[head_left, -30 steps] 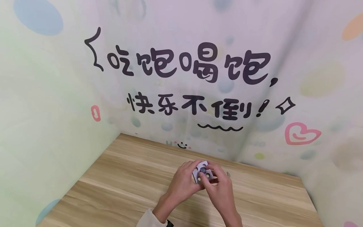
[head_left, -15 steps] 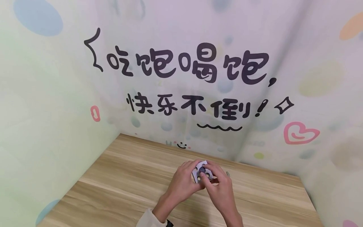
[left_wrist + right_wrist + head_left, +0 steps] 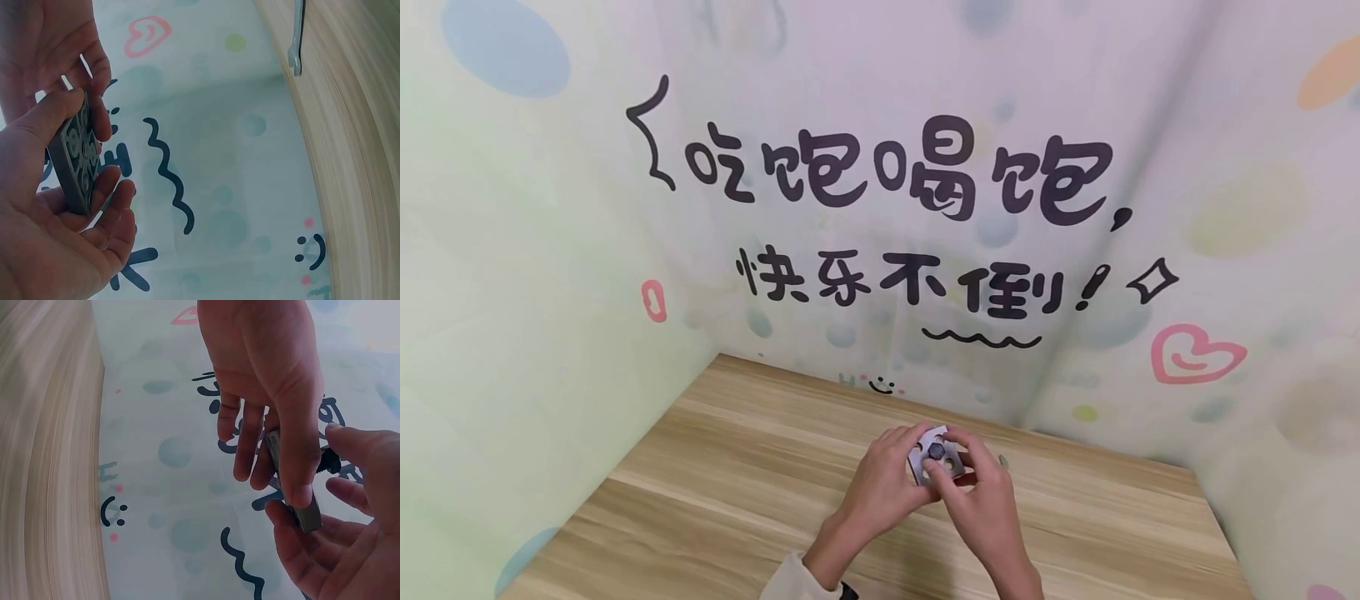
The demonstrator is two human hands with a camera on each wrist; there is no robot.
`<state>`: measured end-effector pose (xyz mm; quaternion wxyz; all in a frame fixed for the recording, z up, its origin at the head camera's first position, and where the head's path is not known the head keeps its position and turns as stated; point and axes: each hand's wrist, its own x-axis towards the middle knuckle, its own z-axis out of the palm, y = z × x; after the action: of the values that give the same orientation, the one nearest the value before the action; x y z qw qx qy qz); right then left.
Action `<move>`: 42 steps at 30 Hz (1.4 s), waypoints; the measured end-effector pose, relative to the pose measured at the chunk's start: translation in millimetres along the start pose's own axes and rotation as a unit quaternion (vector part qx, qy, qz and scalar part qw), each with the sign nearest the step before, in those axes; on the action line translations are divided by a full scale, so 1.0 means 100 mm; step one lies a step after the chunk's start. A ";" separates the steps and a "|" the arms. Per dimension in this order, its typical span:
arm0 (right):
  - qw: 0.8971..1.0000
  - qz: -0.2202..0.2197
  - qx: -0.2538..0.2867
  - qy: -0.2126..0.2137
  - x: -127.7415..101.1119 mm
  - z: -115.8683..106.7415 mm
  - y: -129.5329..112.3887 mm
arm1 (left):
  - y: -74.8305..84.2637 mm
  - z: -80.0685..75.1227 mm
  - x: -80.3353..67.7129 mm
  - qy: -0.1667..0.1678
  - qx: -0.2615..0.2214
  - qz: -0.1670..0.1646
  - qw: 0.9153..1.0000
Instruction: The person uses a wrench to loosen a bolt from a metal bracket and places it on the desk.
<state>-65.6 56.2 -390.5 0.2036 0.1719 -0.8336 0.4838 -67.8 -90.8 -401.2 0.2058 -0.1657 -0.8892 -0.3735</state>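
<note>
Standing around me on three sides, the pastel backdrop (image 3: 880, 125) with its black lettering and pink heart is the biggest thing here, and below it runs the wooden bench (image 3: 715, 483), its grain leading toward the corner.

Over the bench's far half I hold both hands together, clear of the wood, so I can work on what sits between them. My left hand (image 3: 883, 479) curls its thumb and fingers round the edges of a small grey metal plate (image 3: 934, 457); gripping by the rim leaves the punched face bare, tilted toward me. My right hand (image 3: 981, 500) comes in from the other side and pinches the plate too, thumb on the front and fingers behind. A dark hex bolt head (image 3: 936, 449) sits in one of the plate's holes, and I judge my right fingertips are placed to steady or turn it.

The head view shows only that front face with its round holes. The left wrist view shows the plate (image 3: 78, 153) edge-on, revealing its thickness and curly cutouts, and a small open-ended spanner (image 3: 296, 37) lying on the bench well apart. The right wrist view shows the plate's narrow edge (image 3: 294, 487) under my thumb and something dark, probably the bolt (image 3: 329, 464), sticking out on the far side.
</note>
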 end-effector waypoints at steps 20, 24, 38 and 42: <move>0.999 -0.034 -0.021 0.029 -0.01 0.00 0.00 | 0.03 0.00 -0.01 0.008 0.011 0.013 1.000; 0.998 -0.049 -0.025 0.029 0.00 0.00 0.01 | 0.03 0.01 -0.01 0.012 0.012 0.016 1.000; 0.997 -0.071 -0.020 0.017 -0.01 -0.02 0.04 | 0.02 0.01 -0.02 0.005 0.007 0.008 1.000; 0.997 -0.076 -0.026 0.012 0.00 -0.03 0.04 | 0.02 0.01 -0.02 0.010 0.011 0.012 1.000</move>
<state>-67.0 60.6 -392.7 0.2539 0.2236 -0.8281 0.4470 -65.6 -89.3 -401.1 0.2207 -0.1708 -0.8891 -0.3629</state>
